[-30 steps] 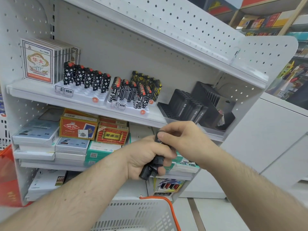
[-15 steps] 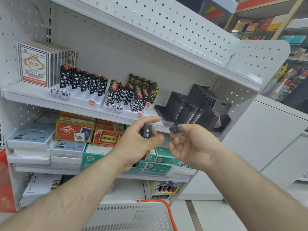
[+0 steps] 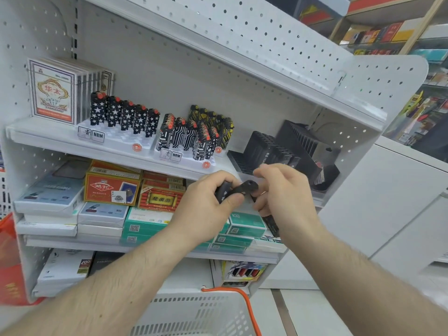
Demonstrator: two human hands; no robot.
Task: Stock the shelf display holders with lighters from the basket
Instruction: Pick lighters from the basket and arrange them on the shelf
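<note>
Step in hand: by my reading, sorting out one black lighter (image 3: 238,190) from a small handful before it goes into a holder; nothing is being seated in a slot at this moment.
Left hand: left hand (image 3: 208,204) is curled round a cluster of black lighters, thumb pressed over them, held in front of the shelf edge below the holders.
Right hand: right hand (image 3: 283,190) has its fingers curled at the end of the same cluster; a further dark lighter (image 3: 271,221) juts out below its palm, so it grips at least that one.
Target holder: the black display holder (image 3: 271,151) stands on the upper shelf (image 3: 60,139) just above and behind the hands, partly filled, with bare slots along its front edge.
Other holders: the star-print lighters (image 3: 123,115) stand as one row at the back of their white tray (image 3: 116,137), front sockets unfilled; the circuit-print lighters (image 3: 186,137) are denser.
Supply: the basket (image 3: 194,314) sits low, below the forearms; its contents are not visible.
Next move: likely to free a single lighter, turn it upright and carry it up to an open slot in the black holder.
Caution: the loose handful could slip while one is drawn out.
</note>
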